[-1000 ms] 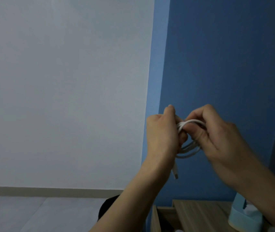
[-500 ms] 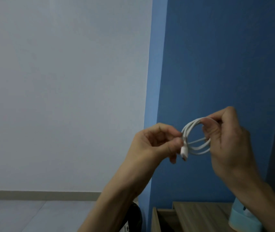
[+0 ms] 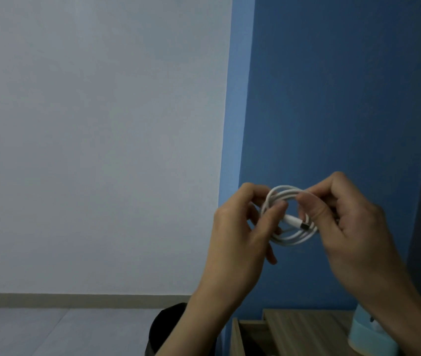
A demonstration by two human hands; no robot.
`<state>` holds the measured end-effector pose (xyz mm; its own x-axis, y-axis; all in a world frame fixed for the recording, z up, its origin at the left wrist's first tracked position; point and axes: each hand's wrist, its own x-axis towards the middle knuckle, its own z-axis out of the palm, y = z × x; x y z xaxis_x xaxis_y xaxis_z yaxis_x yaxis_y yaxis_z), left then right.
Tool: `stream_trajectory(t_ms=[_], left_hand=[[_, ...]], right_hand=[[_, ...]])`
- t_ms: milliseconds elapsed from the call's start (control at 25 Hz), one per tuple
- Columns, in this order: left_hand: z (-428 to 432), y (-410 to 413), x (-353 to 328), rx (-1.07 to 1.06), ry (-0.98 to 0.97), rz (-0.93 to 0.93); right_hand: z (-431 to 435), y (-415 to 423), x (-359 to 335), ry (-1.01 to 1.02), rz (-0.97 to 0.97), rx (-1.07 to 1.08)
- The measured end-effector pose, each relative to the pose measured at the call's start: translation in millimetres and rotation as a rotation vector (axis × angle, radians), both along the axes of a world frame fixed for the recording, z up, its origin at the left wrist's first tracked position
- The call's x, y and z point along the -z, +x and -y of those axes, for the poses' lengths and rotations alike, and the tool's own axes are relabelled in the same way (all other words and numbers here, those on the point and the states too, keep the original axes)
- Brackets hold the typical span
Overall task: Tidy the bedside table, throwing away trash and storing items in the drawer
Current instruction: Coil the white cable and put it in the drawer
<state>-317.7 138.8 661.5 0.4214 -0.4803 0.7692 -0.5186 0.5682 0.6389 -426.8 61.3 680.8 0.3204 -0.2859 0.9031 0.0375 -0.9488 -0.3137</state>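
A white charging cable (image 3: 291, 237) is wound into a small coil, held up in front of the blue wall. My left hand (image 3: 240, 232) pinches the coil's left side between thumb and fingers. My right hand (image 3: 350, 227) grips the coil's right side, its thumb lying over the loops. The cable's plug end (image 3: 304, 224) sticks out across the coil's middle, pointing right. Below, the wooden bedside table (image 3: 307, 327) shows at the bottom edge, with an open drawer (image 3: 245, 337) on its left.
A light blue container (image 3: 366, 340) stands on the table's right part, partly behind my right forearm. A black bin (image 3: 168, 327) sits on the floor left of the table, behind my left arm. A grey wall fills the left half.
The plug end has been passed through the coil's middle and now points right. Both hands sit lower and closer together around the coil.
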Motion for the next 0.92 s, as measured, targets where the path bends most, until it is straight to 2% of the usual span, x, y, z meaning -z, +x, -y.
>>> stream_trajectory(t_ms=[200, 400, 480, 600, 640, 720, 840, 880, 920], left_hand=[[-1, 0, -1, -0.1, -0.018, 0.127], [0, 4, 0, -0.238, -0.045, 0.215], [0, 6, -1, -0.148, -0.02, 0.2], [-2, 12, -5, 0.163, 0.069, 0.087], [-3, 12, -4, 0.193, 0.093, 0.075], [-1, 11, -1, 0.082, 0.101, 0.11], [0, 11, 2, -0.229, 0.129, 0.265], [0, 14, 1, -0.192, 0.167, 0.276], [-3, 17, 0, -0.052, 0.212, 0.249]], right_hand=[[-1, -9, -3, 0.075, -0.051, -0.08], [5, -13, -9, 0.243, -0.239, -0.227], [4, -15, -11, 0.312, -0.235, -0.289], [5, -15, -10, 0.39, -0.218, -0.323], [7, -14, -8, 0.392, -0.212, -0.304], [9, -12, -6, 0.389, -0.233, -0.295], [8, -10, -10, 0.408, -0.294, -0.353], [9, -10, -12, 0.415, -0.288, -0.363], [12, -11, -13, 0.419, -0.28, -0.373]])
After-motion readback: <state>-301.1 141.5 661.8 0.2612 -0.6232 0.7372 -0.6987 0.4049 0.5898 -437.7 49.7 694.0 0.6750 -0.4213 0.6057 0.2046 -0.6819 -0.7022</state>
